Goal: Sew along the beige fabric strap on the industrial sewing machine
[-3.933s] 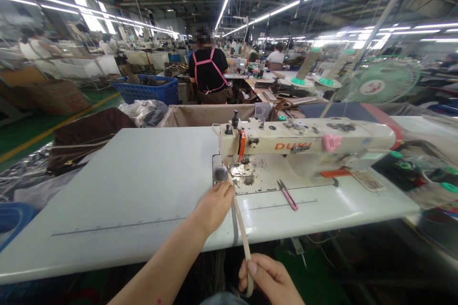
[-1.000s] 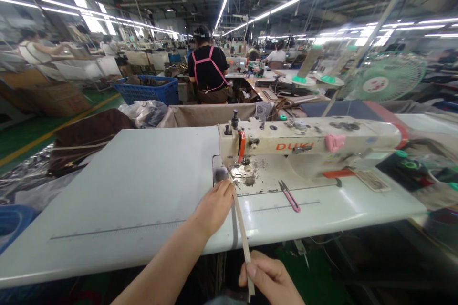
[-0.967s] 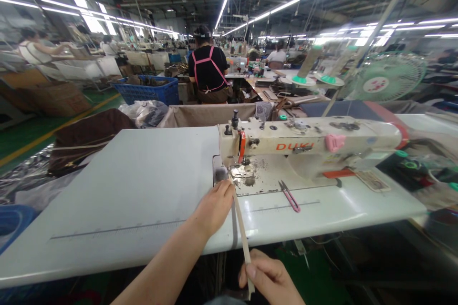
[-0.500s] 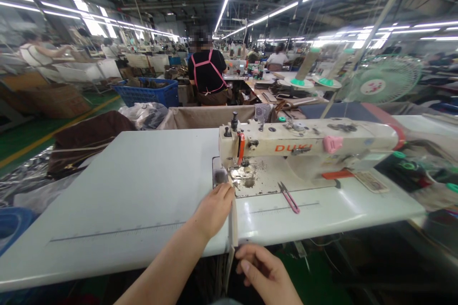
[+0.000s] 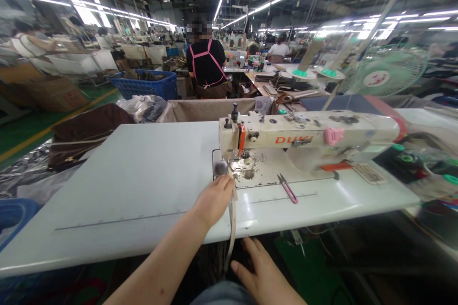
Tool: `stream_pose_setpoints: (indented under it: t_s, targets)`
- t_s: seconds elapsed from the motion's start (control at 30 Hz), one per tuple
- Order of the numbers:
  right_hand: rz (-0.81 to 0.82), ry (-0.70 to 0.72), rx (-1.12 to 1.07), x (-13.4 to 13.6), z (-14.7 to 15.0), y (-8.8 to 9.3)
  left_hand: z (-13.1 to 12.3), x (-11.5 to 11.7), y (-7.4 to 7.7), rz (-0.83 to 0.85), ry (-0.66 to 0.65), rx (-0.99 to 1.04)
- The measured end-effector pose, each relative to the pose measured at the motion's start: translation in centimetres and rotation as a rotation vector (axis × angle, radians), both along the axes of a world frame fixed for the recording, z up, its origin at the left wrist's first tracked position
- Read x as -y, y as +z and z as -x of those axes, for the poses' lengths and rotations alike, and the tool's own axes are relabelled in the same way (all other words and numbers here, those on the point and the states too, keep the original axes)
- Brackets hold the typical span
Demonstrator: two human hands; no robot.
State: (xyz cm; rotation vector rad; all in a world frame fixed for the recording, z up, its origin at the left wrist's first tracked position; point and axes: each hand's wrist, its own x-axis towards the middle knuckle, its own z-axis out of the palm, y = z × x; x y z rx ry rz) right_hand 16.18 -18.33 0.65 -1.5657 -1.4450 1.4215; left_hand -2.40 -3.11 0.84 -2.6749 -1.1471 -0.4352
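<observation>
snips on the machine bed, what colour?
Pink snips, clearest in the head view, lying on the sewing machine bed.

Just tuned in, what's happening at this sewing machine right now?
One person is at a sewing machine on a white table. The left hand presses a pale strap down just before the needle; the strap trails over the table's near edge. The right hand is open below that edge, not gripping the strap. Pink snips lie beside the machine bed.

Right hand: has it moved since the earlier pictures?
Yes. The right hand has released the strap and opened, fingertips nearer the table edge.
</observation>
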Motion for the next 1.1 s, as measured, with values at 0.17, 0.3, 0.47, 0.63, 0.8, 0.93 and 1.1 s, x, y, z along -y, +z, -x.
stream_pose_setpoints:
  t_s: [0.17, 0.3, 0.47, 0.63, 0.8, 0.93, 1.1]
  targets:
    - [0.063, 0.127, -0.280, -0.3, 0.6, 0.5, 0.0, 0.0, 0.3, 0.049, 0.037, 0.073]
    - [-0.046, 0.019, -0.045, -0.7, 0.4, 1.1, -0.1, 0.1, 0.5, 0.020, 0.014, 0.024]
    - [-0.115, -0.015, 0.141, -0.8, -0.2, 2.5, -0.3, 0.1, 0.6, 0.054, 0.086, 0.201]
    - [0.037, 0.036, -0.241, -1.1, -0.1, 3.1, -0.3, 0.1, 0.4, 0.097, 0.096, 0.253]
    - [-0.009, 0.114, -0.340, -1.0, -0.6, 2.7, -0.3, 0.0, 0.3, 0.040, 0.053, 0.141]
    - [0.004, 0.130, -0.331, -0.8, -0.9, 1.9, -0.3, 0.0, 0.4, -0.019, 0.029, 0.050]
    - [0.023, 0.129, -0.322, -0.8, -1.1, 2.2, -0.3, -0.1, 0.7, -0.060, 0.020, -0.037]
